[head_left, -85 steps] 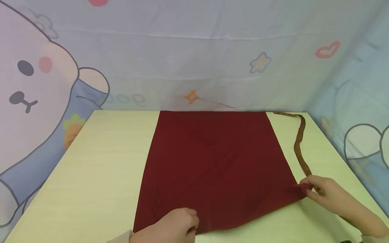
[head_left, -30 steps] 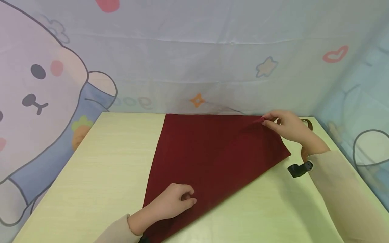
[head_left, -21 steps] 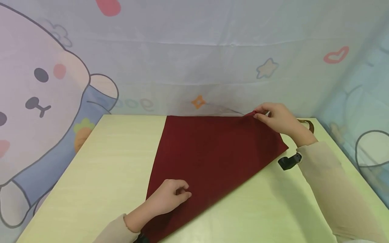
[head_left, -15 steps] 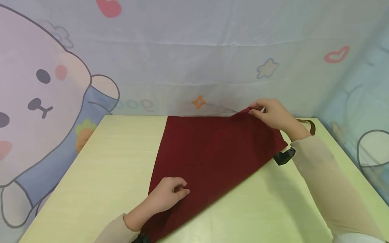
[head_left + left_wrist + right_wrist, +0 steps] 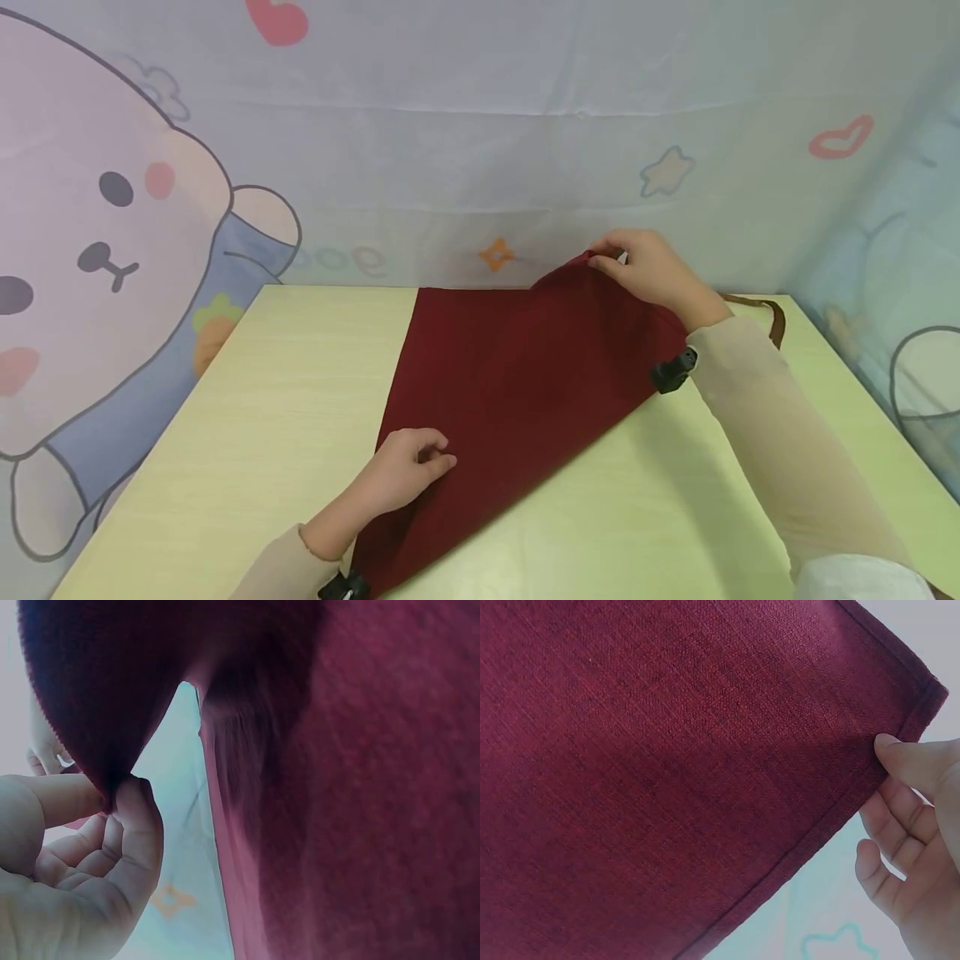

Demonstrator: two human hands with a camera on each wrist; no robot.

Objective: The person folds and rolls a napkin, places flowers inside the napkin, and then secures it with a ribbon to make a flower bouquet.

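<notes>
A dark red hemmed cloth (image 5: 517, 375) spreads across the table, its far right part raised off the tabletop and its near edge running diagonally. My right hand (image 5: 648, 267) pinches the cloth at the back; in the right wrist view, thumb and fingers grip its stitched hem (image 5: 780, 866) close to a corner. My left hand (image 5: 405, 471) is over the cloth's near left part. In the left wrist view, the thumb and fingers of that left hand (image 5: 97, 870) pinch a gathered point of the cloth (image 5: 112, 690), which hides much of that view.
The pale wooden table (image 5: 285, 400) ends at the back against a printed fabric backdrop (image 5: 465, 150). Partly behind the right forearm, a thin brown strap (image 5: 776, 321) lies at the table's back right. Black wrist cameras (image 5: 673, 372) sit at both cuffs.
My right hand has carried the cloth's near right corner from the front right to the back, then leftward and up. My left hand has moved up and slightly left.
</notes>
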